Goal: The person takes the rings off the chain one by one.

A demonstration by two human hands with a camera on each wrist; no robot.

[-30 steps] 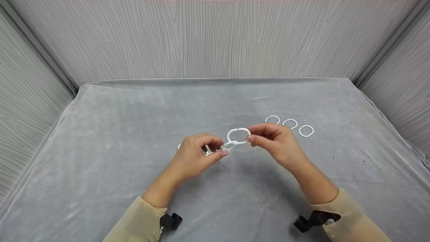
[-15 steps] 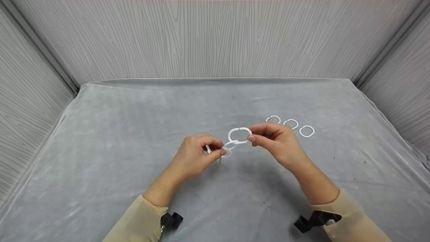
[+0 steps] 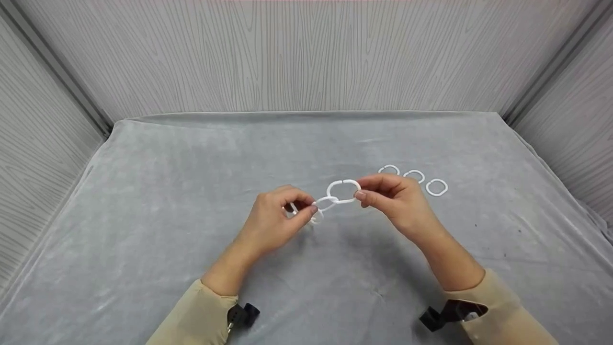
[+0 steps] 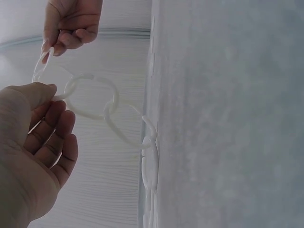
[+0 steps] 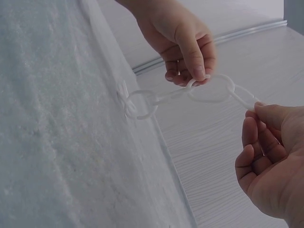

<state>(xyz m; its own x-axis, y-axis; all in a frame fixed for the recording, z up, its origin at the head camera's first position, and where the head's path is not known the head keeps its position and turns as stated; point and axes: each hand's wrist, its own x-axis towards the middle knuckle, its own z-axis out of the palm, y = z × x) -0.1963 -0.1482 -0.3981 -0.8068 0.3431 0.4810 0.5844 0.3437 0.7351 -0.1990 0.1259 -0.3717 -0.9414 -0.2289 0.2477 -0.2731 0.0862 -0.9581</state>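
Has drawn the left hand [image 3: 282, 218] slightly toward the bench's left edge since half a second ago, and has eased the right hand [image 3: 400, 201] a touch toward the far edge, straightening the short stretch of chain [image 3: 331, 198] between them. Holds that chain up over the middle of the bench [image 3: 191, 167]. Has the right thumb and forefinger clamped on the right side of the end ring [image 3: 330, 188]. Has the left thumb and forefinger pinched together on the next ring [image 3: 322, 199], with the other left fingers loosely curled.

Looks white, smooth and slightly glossy throughout, made of oval rings hooked through one another, each with a thick, rounded strand. Shows a narrow gap in the end ring's upper side. Shows a similar break in the third ring [image 4: 90, 115] from the left wrist, where it looks milky and pale. Runs on past the left hand through further rings, down to the bench; too blurred there to count.

Has left three loose white rings [image 3: 436, 194] unmoved in a slanting row on the bench, right of centre, toward the far edge. Hides the first two partly behind the right hand; shows whole only the ring nearest the right edge.
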